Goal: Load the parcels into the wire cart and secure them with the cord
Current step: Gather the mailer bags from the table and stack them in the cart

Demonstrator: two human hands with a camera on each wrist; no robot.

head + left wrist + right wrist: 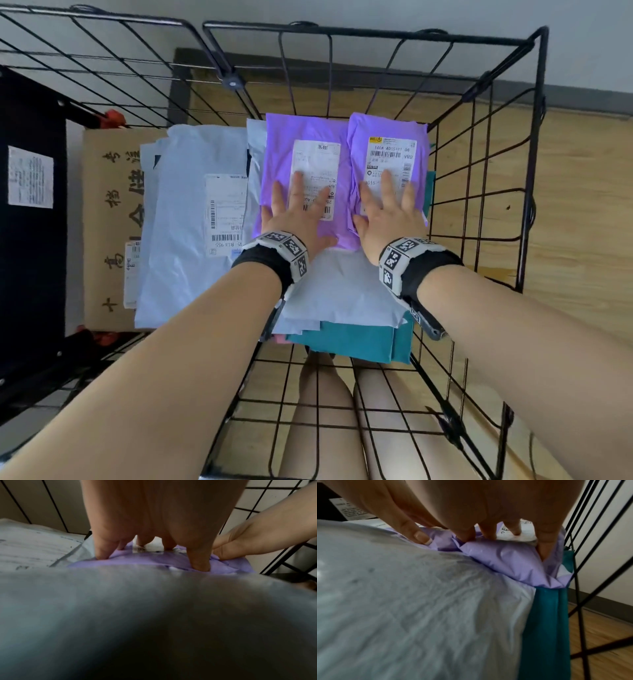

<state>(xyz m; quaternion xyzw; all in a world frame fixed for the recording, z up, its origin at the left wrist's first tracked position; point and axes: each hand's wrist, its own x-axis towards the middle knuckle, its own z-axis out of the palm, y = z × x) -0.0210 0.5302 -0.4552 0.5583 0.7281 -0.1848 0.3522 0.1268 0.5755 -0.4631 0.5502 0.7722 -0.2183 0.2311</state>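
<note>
We see a wooden floor point(579, 192) on the right, extending beneath the wire mesh. At its far edge, a dark baseboard point(582, 99) meets a pale wall point(376, 17). On the far left stands a black panel point(30, 240) bearing a white printed sheet point(30, 177). The person's bare legs point(322, 418) appear at the near edge.

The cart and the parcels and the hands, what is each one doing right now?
Wire cart: standing, parcels inside.
Left purple parcel: lying flat, label up, under the left hand.
Right purple parcel: lying flat, label up, under the right hand.
Left hand: fingers spread, pressing down.
Right hand: fingers spread, pressing down.
White parcel: flat, beneath the purple ones.
Teal parcel: lower in the stack.
</note>
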